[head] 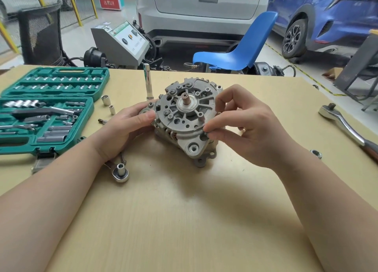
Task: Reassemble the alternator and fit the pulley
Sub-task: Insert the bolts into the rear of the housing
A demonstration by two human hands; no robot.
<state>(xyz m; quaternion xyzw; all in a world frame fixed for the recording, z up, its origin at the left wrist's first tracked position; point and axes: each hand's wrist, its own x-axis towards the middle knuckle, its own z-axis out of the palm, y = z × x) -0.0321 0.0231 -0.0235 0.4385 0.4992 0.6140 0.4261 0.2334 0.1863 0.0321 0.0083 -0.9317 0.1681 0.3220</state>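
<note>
Alternator (187, 118) sits mid-worktop (184, 220), between both hands.
Left hand (124, 128) grips its left side; right hand (245, 126) pinches a small dark part at its right rim. Far left, an open green case (49, 108) holds sockets.

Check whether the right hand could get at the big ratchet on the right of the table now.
Probably yes, once freed: the right hand is pinching a small fastener at the alternator, and bare table lies between it and the ratchet.
</note>
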